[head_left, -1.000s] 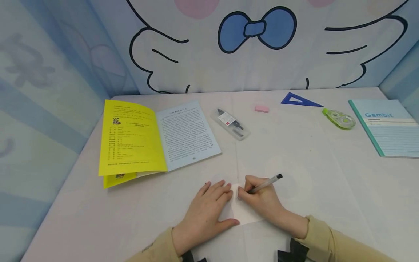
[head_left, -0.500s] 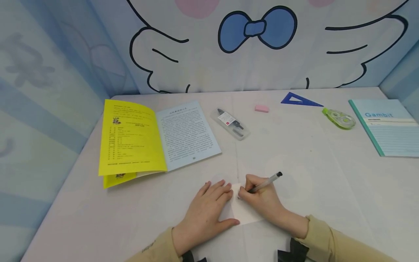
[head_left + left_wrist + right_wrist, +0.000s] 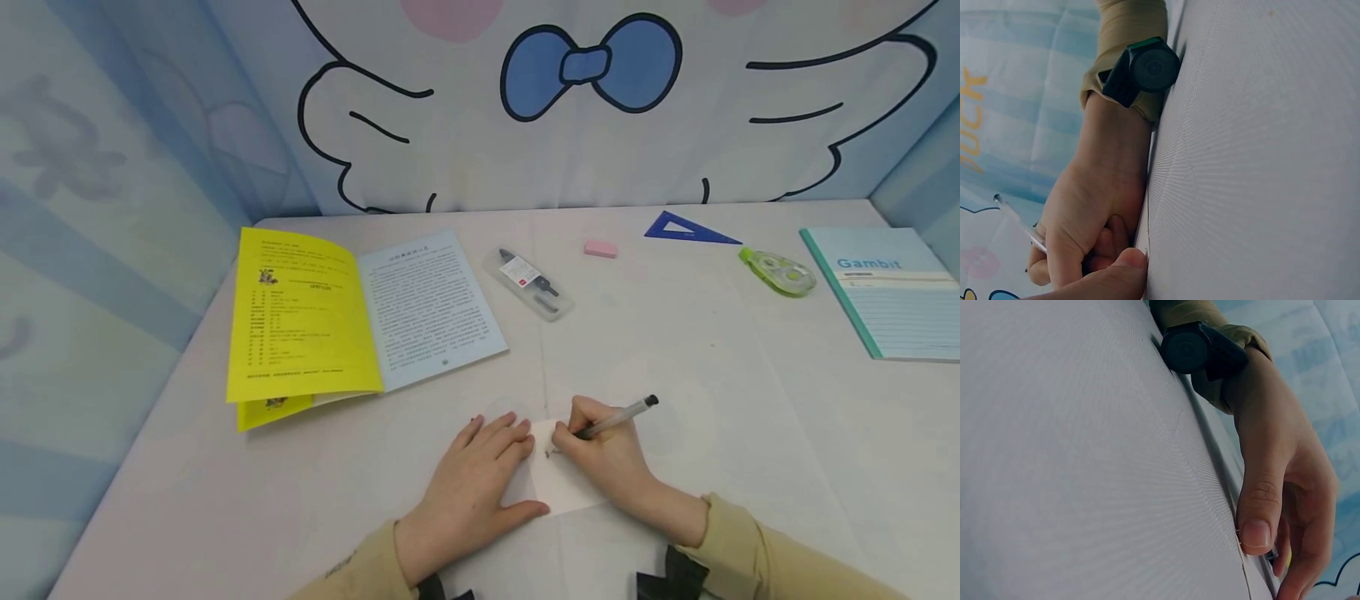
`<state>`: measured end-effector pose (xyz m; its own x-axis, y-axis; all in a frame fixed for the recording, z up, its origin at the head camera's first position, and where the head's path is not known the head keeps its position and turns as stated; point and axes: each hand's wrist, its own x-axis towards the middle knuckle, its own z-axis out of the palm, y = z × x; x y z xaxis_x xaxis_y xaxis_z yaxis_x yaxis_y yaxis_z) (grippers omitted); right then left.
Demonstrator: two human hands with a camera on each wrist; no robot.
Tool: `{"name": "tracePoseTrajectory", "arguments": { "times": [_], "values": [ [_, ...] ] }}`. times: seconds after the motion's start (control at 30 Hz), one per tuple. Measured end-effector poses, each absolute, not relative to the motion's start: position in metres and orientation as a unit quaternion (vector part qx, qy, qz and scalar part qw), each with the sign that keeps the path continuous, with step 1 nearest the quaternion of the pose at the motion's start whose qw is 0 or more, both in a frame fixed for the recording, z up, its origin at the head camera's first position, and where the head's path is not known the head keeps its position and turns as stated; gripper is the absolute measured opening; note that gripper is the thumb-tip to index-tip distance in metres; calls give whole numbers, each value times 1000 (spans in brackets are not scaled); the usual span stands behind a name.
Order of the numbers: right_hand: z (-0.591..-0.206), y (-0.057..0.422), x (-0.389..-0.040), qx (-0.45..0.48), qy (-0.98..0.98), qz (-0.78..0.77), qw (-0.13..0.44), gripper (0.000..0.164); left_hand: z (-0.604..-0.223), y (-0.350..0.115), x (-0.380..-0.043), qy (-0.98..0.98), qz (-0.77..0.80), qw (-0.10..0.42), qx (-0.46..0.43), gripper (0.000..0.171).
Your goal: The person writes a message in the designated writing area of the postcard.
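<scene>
Left to right: an open booklet [image 3: 366, 321] lies on the table [image 3: 750, 433], pages upward, presumably for reading. The left hand [image 3: 476, 483] rests on the left part of a small white sheet [image 3: 564, 489], probably to prevent sliding; it lies palm down, fingers extended, thumb spread toward the near edge. Just right of a few dark marks, the right hand [image 3: 615, 458] pinches a pen [image 3: 617, 417], likely for fine control, fingers curled, rear end slanting up rightward; the tip is hidden. A notebook [image 3: 885, 296] lies well apart, leaving both hands room.
</scene>
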<state>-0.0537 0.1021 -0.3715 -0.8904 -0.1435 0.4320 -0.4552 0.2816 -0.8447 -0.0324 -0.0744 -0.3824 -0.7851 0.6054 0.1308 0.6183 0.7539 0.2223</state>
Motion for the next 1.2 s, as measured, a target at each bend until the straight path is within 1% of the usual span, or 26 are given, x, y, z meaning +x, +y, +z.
{"name": "tracePoseTrajectory", "arguments": {
  "times": [0.1,0.33,0.5,0.63,0.8,0.97,1.2],
  "values": [
    [-372,102,-54,190,-789,568,135,40,-382,-74,-32,-936,-127,23,-327,62],
    [-372,103,-54,170,-791,568,152,39,-382,-75,-32,-937,-129,15,-325,62],
    [-369,104,-55,162,-799,565,129,38,-382,-75,-32,-938,-128,7,-323,62],
    [-369,105,-55,165,-802,561,125,39,-382,-75,-32,-937,-129,14,-324,62],
    [-380,107,-58,169,-804,555,133,40,-382,-75,-31,-935,-132,27,-328,62],
    [-392,108,-60,156,-807,552,138,41,-383,-75,-32,-935,-133,24,-329,62],
    [-373,104,-54,165,-798,567,121,40,-383,-75,-31,-936,-133,23,-327,62]
  ]
}}
